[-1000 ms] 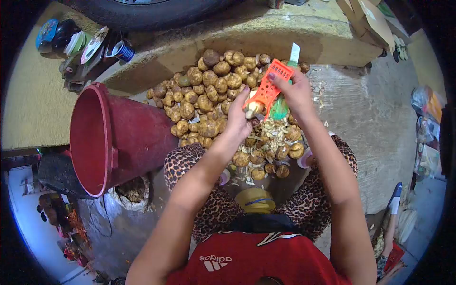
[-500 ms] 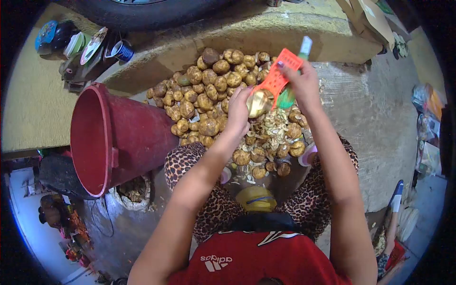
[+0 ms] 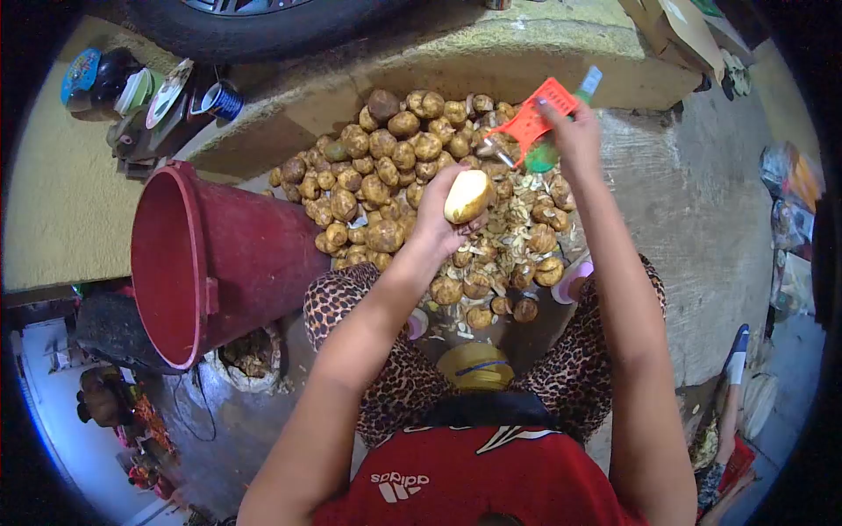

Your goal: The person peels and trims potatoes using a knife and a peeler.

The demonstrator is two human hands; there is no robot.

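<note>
My left hand [image 3: 445, 210] is closed round a potato [image 3: 467, 195], whose upward face is peeled pale while some brown skin shows at its edge. To the upper right, my right hand [image 3: 572, 136] grips an orange vegetable peeler [image 3: 531, 124] with perforated plastic and a metal blade, held apart from the potato. A green object [image 3: 542, 159] shows beneath the peeler, and a pale-tipped piece [image 3: 589, 82] sticks up beyond the hand; I cannot make out what they are. Below both hands spreads a heap of brown potatoes [image 3: 375, 188], with pale peelings [image 3: 517, 230] scattered over its right part.
A large red bucket [image 3: 250, 254] lies tipped left of the heap. Between my legs stands a yellow container [image 3: 474, 364]. A low concrete ledge [image 3: 561, 74] and a tyre [image 3: 272, 31] border the back. At the lower right another person's leg [image 3: 726, 421] shows.
My right hand has drawn the peeler up and to the right, off the potato. In my left hand the potato has turned, showing more of its pale peeled side.
</note>
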